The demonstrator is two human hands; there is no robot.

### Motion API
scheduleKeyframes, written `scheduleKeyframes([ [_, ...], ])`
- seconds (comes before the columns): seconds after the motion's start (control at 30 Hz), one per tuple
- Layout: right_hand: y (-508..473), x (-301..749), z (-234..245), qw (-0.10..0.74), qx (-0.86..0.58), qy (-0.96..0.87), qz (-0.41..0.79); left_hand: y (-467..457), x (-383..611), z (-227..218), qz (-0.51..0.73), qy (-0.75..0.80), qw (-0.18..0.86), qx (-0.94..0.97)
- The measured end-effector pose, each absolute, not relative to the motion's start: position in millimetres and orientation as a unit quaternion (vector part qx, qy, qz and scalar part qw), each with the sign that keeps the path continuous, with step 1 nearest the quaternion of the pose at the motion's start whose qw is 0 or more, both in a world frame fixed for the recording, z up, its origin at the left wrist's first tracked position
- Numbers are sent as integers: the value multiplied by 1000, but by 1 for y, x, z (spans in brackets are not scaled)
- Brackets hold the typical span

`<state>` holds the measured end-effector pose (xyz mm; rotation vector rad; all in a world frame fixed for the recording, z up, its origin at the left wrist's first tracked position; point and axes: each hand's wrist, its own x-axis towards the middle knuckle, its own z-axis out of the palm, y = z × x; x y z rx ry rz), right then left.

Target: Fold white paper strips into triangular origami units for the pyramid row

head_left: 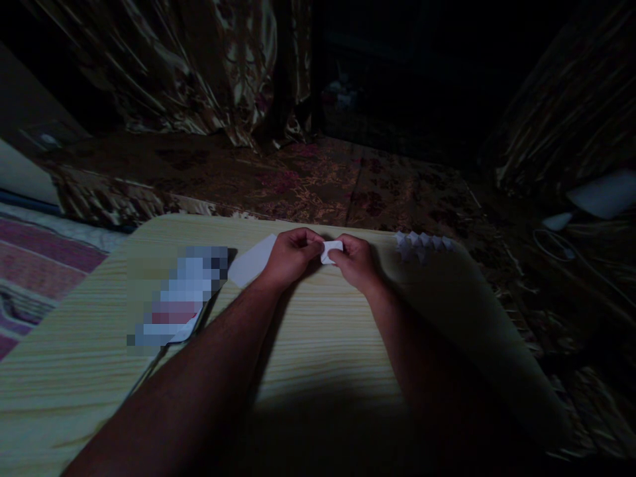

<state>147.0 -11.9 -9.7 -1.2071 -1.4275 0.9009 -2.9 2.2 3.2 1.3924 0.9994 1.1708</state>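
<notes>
Between my two hands, over the far half of the wooden table [318,338], is a small white piece of folded paper [330,252]. My left hand [294,255] pinches its left side with thumb and fingers. On its right side, my right hand [358,262] grips it, the thumb lying across the front. Under and beyond my left hand lie flat white paper sheets [252,261]. Several small pointed paper shapes [422,241], like folded stars, stand in rows to the right of my right hand.
A pixelated device with a lit screen [183,298] lies left of my left forearm, a cable running from it. Beyond the table is a ledge with patterned cloth [308,179] and curtains [238,66]. A striped bedspread [44,265] is at left, a white lamp [606,193] at right.
</notes>
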Motion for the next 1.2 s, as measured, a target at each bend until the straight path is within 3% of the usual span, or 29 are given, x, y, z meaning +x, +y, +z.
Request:
scheduleKeyframes([
  [0.37, -13, 147, -5, 510, -501, -607, 347, 3, -3, 1, 466, 440, 475, 603],
  [0.7, -10, 147, -7, 509, -489, -585, 401, 2, -1, 2, 495, 432, 483, 579],
  [1.2, -15, 148, -4, 501, -517, -602, 345, 1, -3, 5, 462, 417, 519, 587],
])
